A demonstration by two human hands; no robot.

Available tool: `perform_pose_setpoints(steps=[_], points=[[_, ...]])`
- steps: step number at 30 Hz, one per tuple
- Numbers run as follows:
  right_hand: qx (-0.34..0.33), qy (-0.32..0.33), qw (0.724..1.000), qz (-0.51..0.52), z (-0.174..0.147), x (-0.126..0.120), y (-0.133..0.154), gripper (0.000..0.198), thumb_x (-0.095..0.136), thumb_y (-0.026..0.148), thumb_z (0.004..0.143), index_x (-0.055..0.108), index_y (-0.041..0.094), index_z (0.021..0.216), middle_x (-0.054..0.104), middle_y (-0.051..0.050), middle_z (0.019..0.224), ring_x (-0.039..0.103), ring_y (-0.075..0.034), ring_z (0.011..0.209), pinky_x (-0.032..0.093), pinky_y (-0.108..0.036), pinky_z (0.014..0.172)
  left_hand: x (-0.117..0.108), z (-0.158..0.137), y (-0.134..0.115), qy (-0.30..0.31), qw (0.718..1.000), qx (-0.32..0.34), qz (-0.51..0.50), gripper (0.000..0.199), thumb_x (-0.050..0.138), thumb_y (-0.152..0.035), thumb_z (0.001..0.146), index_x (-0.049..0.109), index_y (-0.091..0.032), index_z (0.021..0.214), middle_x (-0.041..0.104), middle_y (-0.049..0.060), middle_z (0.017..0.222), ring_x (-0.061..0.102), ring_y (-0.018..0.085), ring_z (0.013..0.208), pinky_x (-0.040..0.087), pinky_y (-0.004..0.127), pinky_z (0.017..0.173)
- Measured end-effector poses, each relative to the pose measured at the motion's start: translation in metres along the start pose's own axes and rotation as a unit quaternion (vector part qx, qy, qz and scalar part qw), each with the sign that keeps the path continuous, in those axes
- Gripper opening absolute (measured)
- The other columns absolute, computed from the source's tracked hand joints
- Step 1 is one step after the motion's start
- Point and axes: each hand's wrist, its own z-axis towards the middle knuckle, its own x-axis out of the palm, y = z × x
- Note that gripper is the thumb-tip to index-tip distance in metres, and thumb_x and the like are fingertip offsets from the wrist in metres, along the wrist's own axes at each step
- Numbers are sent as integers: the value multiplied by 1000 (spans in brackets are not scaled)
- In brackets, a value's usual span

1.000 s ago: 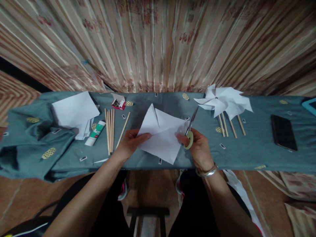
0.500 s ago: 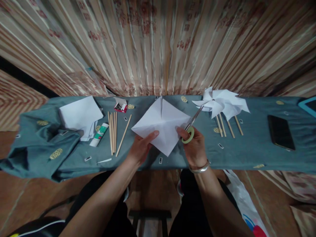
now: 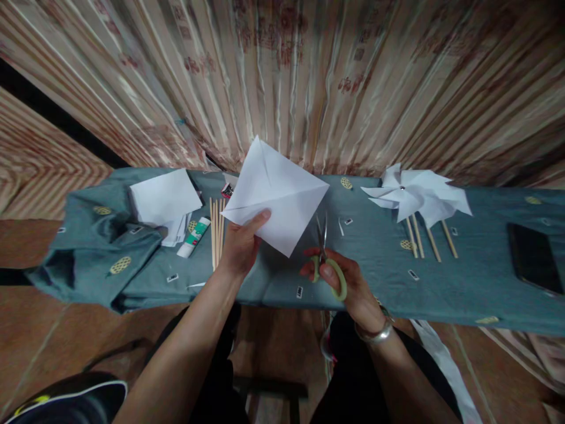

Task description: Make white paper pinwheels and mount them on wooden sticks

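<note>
My left hand (image 3: 242, 244) pinches the lower left edge of a white square sheet of paper (image 3: 286, 200), thumb on top. The sheet is raised above the cloth, creased across its middle, with a slit running in from its top corner. My right hand (image 3: 344, 277) has its fingers in the pale green handles of a pair of scissors (image 3: 322, 247). The scissors' blades are parted and point away from me, apart from the paper, just right of it. A thin white paper scrap (image 3: 341, 227) lies on the cloth beyond the blades.
Left on the green cloth (image 3: 273, 288) are stacked white paper (image 3: 165, 197), a glue stick (image 3: 194, 237), wooden sticks (image 3: 215, 229) and a small red box (image 3: 227, 189), partly hidden. Paper pinwheels (image 3: 419, 194) on sticks and a black phone (image 3: 535, 258) lie right. A curtain (image 3: 282, 88) hangs behind.
The paper has risen and moved left with my left hand. My right hand has let go of its right side, and the scissors have dropped nearer me with blades parted. A paper scrap now shows.
</note>
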Motion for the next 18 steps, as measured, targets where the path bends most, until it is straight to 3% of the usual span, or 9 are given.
perform_pose_setpoints(steps=[7,18], points=[[27,113,992,-45,-10,18,-9,53,63,64,81,64,20,110,72,-4,87,66,-18,79,52,-31,76,-6,5,1,-4,1000,21,-13,57,86,-15,58,67,-23,112,75,4,112,68,26,108,53,37,97],[55,121,990,-48,-9,24,-9,53,63,62,80,63,18,110,71,-4,87,65,-18,79,50,-30,75,-5,0,4,-6,1000,11,-13,50,84,-14,59,70,-19,106,77,4,102,71,25,101,55,37,93]])
